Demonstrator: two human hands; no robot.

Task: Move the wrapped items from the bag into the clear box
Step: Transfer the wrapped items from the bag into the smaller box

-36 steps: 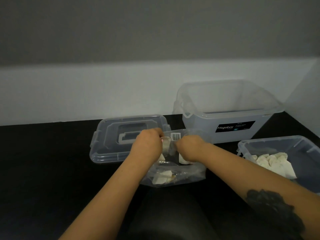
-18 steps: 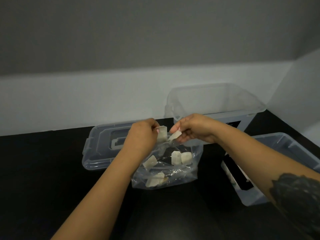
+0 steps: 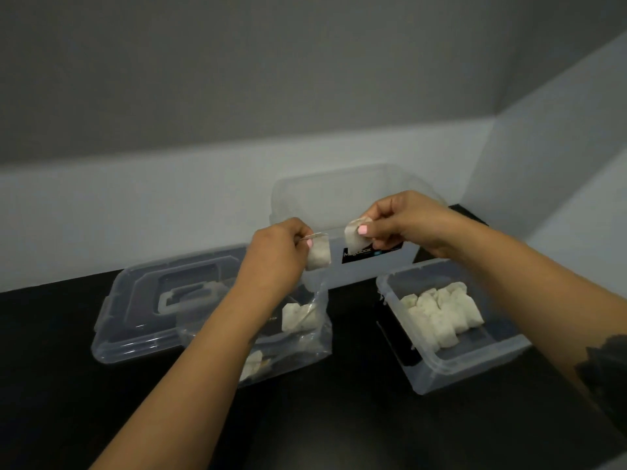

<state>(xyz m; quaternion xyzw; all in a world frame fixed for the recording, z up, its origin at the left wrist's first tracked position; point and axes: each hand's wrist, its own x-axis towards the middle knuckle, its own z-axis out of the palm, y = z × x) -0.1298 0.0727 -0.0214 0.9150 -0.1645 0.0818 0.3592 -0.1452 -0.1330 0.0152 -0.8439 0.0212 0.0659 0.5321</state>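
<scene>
Head view, hands raised above a black tabletop (image 3: 339, 418). Left hand (image 3: 276, 254) pinching one white wrapped item (image 3: 319, 255) between thumb and curled fingers; whether the bag's top edge is also caught in that pinch cannot be told. Right hand (image 3: 400, 222) pinching a second wrapped item (image 3: 354, 236) at its upper corner, remaining fingers curled. Compared with half a second ago, both hands lifted higher and drawn apart, each now carrying its own piece clear of the bag's mouth: judged as extraction done, transfer to the box next. Clear plastic bag (image 3: 291, 347) standing below the left wrist, several wrapped pieces (image 3: 298, 318) left inside, so task only partly complete. Small clear box (image 3: 451, 371) lower right, holding a packed cluster of white wrapped items (image 3: 441, 315) toward its far side, bare floor nearer the front edge. Larger clear box with dark label (image 3: 373, 266) behind the hands, against the wall, apparently empty. Clear lid with moulded handle (image 3: 152, 310) lying flat at left, partly behind the bag. No obstacle seen between right hand and small box; left hand's path crosses above the bag.
</scene>
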